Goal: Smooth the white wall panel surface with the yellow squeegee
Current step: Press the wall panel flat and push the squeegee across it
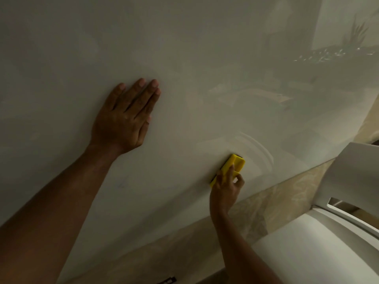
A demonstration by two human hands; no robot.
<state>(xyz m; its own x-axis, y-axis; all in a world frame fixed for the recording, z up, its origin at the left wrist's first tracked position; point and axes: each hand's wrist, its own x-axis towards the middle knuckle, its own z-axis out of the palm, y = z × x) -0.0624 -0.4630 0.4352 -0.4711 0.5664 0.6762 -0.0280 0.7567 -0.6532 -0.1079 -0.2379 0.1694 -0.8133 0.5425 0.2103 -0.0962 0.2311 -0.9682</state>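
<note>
Right hand [224,188] gripping yellow squeegee [230,168], long axis diagonal, upper-right

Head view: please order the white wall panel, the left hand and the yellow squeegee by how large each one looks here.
1. White wall panel, by far the largest; it fills most of the view.
2. Left hand, flat on the panel.
3. Yellow squeegee, smallest, though the right hand partly covers it.

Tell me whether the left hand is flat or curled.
Flat: the left hand lies with straight fingers pressed on the panel.
</note>
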